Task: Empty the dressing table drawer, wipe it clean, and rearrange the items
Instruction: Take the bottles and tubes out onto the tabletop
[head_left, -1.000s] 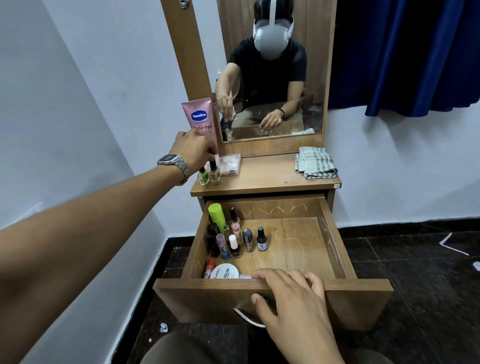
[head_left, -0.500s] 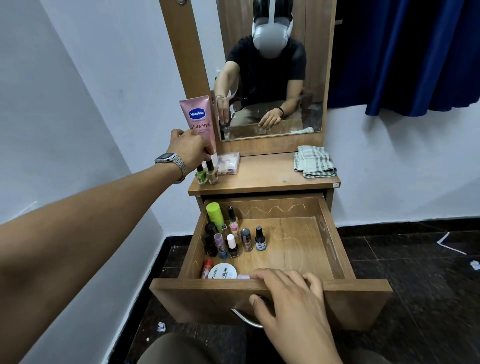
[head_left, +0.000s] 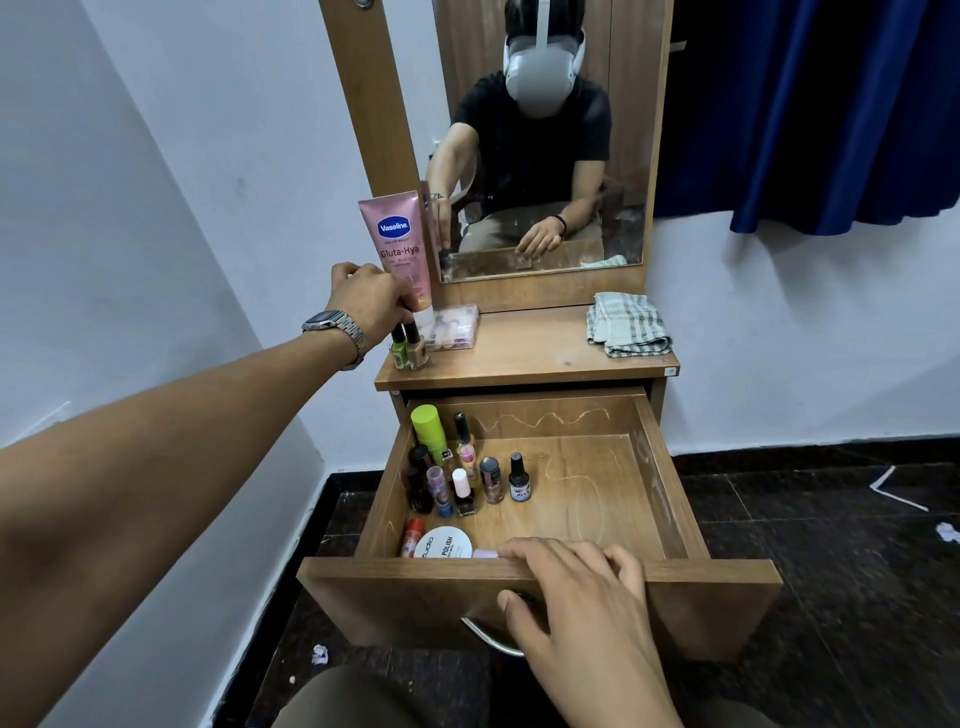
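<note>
The wooden drawer (head_left: 670, 499) is pulled open below the dressing table top (head_left: 535, 358). Several nail polish bottles (head_left: 488, 478) stand at its left side, with a green-capped tube (head_left: 428, 426), a red stick (head_left: 413, 535) and a white round polish tin (head_left: 447, 543) near the front. My left hand (head_left: 369, 301) grips the lower part of a pink Vaseline tube (head_left: 400, 244) standing upright at the table's back left. My right hand (head_left: 582, 592) rests on the drawer's front panel, thumb by the metal handle (head_left: 493, 642).
On the table top stand two small bottles (head_left: 408, 351), a clear packet (head_left: 454, 327) and a folded checked cloth (head_left: 626, 325) at the right. A mirror (head_left: 540, 156) rises behind. A blue curtain (head_left: 810, 104) hangs right. Paper scraps (head_left: 319, 653) lie on the dark floor.
My left hand has stayed closed on the pink tube, shifting it only slightly against the mirror frame. My right hand has stayed on the drawer front.
</note>
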